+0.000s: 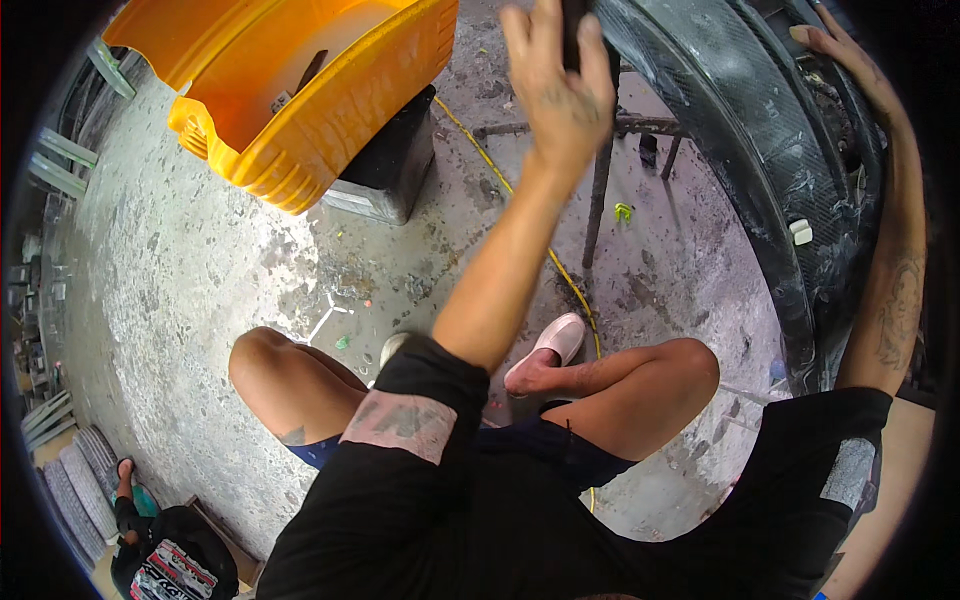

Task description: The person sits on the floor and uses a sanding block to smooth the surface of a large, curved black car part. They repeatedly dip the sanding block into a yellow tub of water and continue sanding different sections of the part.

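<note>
A curved black panel with a woven pattern (735, 110) is at right, the open right hand (848, 58) against its outer edge. Apart, the left hand (562, 92) grips a narrow dark object (574, 35). Leftward, a yellow ribbed tub (335, 135).

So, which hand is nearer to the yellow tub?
Left: the left hand is right of the yellow tub, apart from it; the right hand is farther right, at the black panel.

Left grip (560, 95) outstretched; right grip (858, 70) — thumb spread
</note>
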Demonstrator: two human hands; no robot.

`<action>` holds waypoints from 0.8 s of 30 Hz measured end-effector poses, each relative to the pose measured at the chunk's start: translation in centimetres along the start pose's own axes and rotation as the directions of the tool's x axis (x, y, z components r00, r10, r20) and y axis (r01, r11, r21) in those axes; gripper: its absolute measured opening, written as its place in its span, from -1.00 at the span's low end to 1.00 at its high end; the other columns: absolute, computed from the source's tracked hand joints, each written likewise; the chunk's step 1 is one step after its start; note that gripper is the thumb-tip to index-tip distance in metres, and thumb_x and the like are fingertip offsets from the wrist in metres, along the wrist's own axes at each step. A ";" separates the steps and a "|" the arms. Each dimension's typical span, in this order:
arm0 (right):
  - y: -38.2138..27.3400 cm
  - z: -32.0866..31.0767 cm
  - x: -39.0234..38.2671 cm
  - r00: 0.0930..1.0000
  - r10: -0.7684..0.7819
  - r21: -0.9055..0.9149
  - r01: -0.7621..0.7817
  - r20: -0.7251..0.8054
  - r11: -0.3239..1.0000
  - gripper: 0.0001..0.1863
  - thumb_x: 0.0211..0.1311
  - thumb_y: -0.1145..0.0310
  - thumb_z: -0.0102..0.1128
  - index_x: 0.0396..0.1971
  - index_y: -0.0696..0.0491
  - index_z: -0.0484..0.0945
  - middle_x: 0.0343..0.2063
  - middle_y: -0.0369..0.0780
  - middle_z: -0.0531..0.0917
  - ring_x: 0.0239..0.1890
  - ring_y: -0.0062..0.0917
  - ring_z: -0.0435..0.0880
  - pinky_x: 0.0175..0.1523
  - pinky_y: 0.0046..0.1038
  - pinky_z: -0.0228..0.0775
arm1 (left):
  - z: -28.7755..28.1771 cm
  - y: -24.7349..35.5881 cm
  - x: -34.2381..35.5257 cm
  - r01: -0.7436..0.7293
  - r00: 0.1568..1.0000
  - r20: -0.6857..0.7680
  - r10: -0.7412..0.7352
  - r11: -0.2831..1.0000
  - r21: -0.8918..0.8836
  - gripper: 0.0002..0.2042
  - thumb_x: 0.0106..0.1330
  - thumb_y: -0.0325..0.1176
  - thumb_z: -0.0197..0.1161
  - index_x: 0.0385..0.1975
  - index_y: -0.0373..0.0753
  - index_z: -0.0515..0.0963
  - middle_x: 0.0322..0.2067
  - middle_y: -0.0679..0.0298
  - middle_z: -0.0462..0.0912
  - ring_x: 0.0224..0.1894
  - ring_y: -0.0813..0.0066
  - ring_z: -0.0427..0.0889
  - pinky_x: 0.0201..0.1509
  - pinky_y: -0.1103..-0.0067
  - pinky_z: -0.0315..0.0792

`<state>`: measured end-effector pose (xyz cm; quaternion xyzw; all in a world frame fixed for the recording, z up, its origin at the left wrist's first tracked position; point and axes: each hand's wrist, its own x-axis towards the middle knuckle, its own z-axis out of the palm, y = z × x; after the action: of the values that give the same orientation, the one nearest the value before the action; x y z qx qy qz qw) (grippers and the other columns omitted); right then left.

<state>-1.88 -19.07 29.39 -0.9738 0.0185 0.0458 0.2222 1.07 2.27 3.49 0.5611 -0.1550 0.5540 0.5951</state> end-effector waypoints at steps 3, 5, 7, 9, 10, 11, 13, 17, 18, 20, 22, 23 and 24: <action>2.8 -1.4 0.8 0.988 -0.151 -0.181 0.152 0.020 0.972 -0.06 0.23 0.31 0.34 0.54 -0.03 -0.01 -0.02 -0.15 0.55 -0.16 -0.57 0.61 -0.01 -0.47 0.49 | -1.1 4.6 -7.2 0.205 0.966 0.185 -0.179 0.970 -0.133 -0.44 0.34 -0.50 0.34 0.35 -0.40 0.41 -0.33 0.09 0.44 -0.32 0.27 0.39 -0.21 0.48 0.37; 2.1 -1.0 0.8 0.989 -0.149 -0.127 0.150 0.016 0.981 -0.07 0.24 0.35 0.33 0.54 -0.06 -0.02 -0.11 -0.16 0.57 -0.23 -0.57 0.63 -0.05 -0.48 0.50 | -1.8 3.1 -5.3 0.230 0.948 0.248 -0.199 0.968 -0.103 -0.45 0.35 -0.51 0.32 0.35 -0.42 0.40 -0.34 0.09 0.41 -0.31 0.27 0.39 -0.19 0.43 0.36; 0.8 -0.1 0.2 0.996 -0.084 -0.008 0.084 0.034 0.996 -0.07 0.26 0.39 0.31 0.54 -0.06 -0.05 -0.16 -0.15 0.60 -0.27 -0.57 0.64 -0.05 -0.48 0.53 | -0.8 -1.3 -1.4 0.019 0.993 0.118 -0.011 0.998 -0.067 -0.38 0.36 -0.55 0.24 0.45 -0.32 0.30 -0.38 0.09 0.34 -0.31 0.19 0.38 -0.21 0.37 0.37; 0.4 0.0 0.0 0.998 -0.055 0.031 0.054 0.032 0.998 -0.07 0.26 0.40 0.30 0.54 -0.06 -0.06 -0.17 -0.15 0.61 -0.26 -0.57 0.65 -0.03 -0.47 0.54 | -0.4 -1.9 -0.3 0.022 0.999 0.043 -0.019 0.998 -0.065 -0.38 0.37 -0.55 0.23 0.46 -0.31 0.29 -0.37 0.09 0.35 -0.31 0.20 0.37 -0.21 0.37 0.36; 0.3 0.2 0.0 0.999 -0.029 0.072 0.027 0.031 0.997 -0.06 0.27 0.42 0.29 0.55 -0.06 -0.07 -0.19 -0.14 0.62 -0.25 -0.57 0.65 -0.01 -0.47 0.54 | -0.6 -0.9 -1.4 0.063 0.996 0.063 -0.060 0.997 -0.036 -0.38 0.36 -0.53 0.27 0.44 -0.37 0.30 -0.35 0.10 0.39 -0.29 0.24 0.39 -0.18 0.41 0.36; 1.4 -0.1 0.2 0.999 -0.031 0.072 0.029 0.025 0.997 -0.06 0.27 0.42 0.29 0.55 -0.06 -0.07 -0.19 -0.14 0.62 -0.25 -0.57 0.65 -0.01 -0.47 0.54 | -0.6 0.3 -2.9 0.099 0.992 0.082 -0.098 0.995 -0.011 -0.38 0.35 -0.51 0.32 0.42 -0.42 0.32 -0.34 0.12 0.42 -0.27 0.28 0.40 -0.16 0.44 0.36; 5.2 -1.0 0.4 0.991 -0.130 -0.014 0.129 -0.033 0.991 -0.05 0.25 -0.08 0.26 0.57 -0.12 0.06 0.00 -0.12 0.67 0.09 -0.43 0.63 0.24 -0.39 0.43 | -1.4 4.2 -6.2 0.202 0.959 0.227 -0.172 0.972 -0.118 -0.37 0.34 -0.50 0.33 0.42 -0.43 0.32 -0.35 0.13 0.42 -0.28 0.29 0.38 -0.17 0.45 0.33; 5.6 -1.5 1.3 0.989 -0.149 -0.048 0.150 0.023 0.987 0.00 0.23 -0.25 0.26 0.58 -0.15 0.10 0.07 -0.09 0.69 0.22 -0.37 0.60 0.33 -0.35 0.37 | -1.0 -1.0 -1.3 0.050 0.989 0.138 -0.045 0.998 -0.033 -0.37 0.37 -0.53 0.24 0.48 -0.26 0.29 -0.37 0.11 0.36 -0.29 0.24 0.41 -0.19 0.42 0.41; 5.3 -1.4 1.3 0.989 -0.137 -0.053 0.140 0.055 0.989 0.00 0.23 -0.25 0.26 0.58 -0.15 0.10 0.07 -0.09 0.69 0.22 -0.37 0.60 0.33 -0.35 0.37 | -0.8 -1.3 0.1 0.182 0.982 0.069 -0.177 0.981 -0.064 -0.36 0.36 -0.54 0.24 0.48 -0.28 0.28 -0.37 0.10 0.38 -0.26 0.24 0.41 -0.16 0.39 0.40; 5.7 -1.5 1.2 0.993 -0.114 -0.029 0.115 0.027 0.993 -0.01 0.25 -0.25 0.25 0.58 -0.16 0.10 0.05 -0.09 0.70 0.21 -0.37 0.61 0.30 -0.36 0.40 | -0.7 0.3 -1.6 0.163 0.984 0.083 -0.158 0.985 -0.056 -0.37 0.35 -0.54 0.27 0.46 -0.31 0.31 -0.36 0.12 0.42 -0.25 0.27 0.42 -0.11 0.45 0.39; 6.6 -1.7 1.3 0.987 -0.160 -0.098 0.156 -0.032 0.983 -0.03 0.27 -0.24 0.24 0.58 -0.16 0.10 0.03 -0.10 0.70 0.18 -0.38 0.63 0.27 -0.38 0.42 | -0.7 3.5 -5.2 0.138 0.985 0.119 -0.122 0.982 -0.130 -0.37 0.33 -0.56 0.31 0.44 -0.32 0.34 -0.36 0.15 0.44 -0.26 0.32 0.40 -0.10 0.48 0.37; 6.7 -1.6 1.3 0.974 -0.215 -0.171 0.201 -0.066 0.964 -0.04 0.28 -0.24 0.24 0.58 -0.16 0.11 0.01 -0.11 0.71 0.16 -0.39 0.64 0.24 -0.40 0.44 | -1.1 3.6 -5.4 0.136 0.986 0.115 -0.122 0.982 -0.131 -0.37 0.33 -0.56 0.31 0.44 -0.32 0.34 -0.36 0.15 0.44 -0.26 0.32 0.40 -0.10 0.48 0.37; 6.6 -1.8 1.3 0.981 -0.194 -0.113 0.192 -0.011 0.975 -0.08 0.31 -0.22 0.22 0.58 -0.18 0.12 -0.02 -0.12 0.70 0.14 -0.41 0.63 0.27 -0.41 0.41 | -1.6 3.4 -5.6 0.179 0.967 0.202 -0.153 0.976 -0.120 -0.37 0.32 -0.57 0.31 0.43 -0.33 0.35 -0.36 0.16 0.44 -0.28 0.34 0.39 -0.12 0.48 0.37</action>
<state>-0.85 -25.85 28.03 -0.9823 -0.0762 0.0144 0.1705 -4.37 0.07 0.17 0.5804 -0.2017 0.4336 0.6592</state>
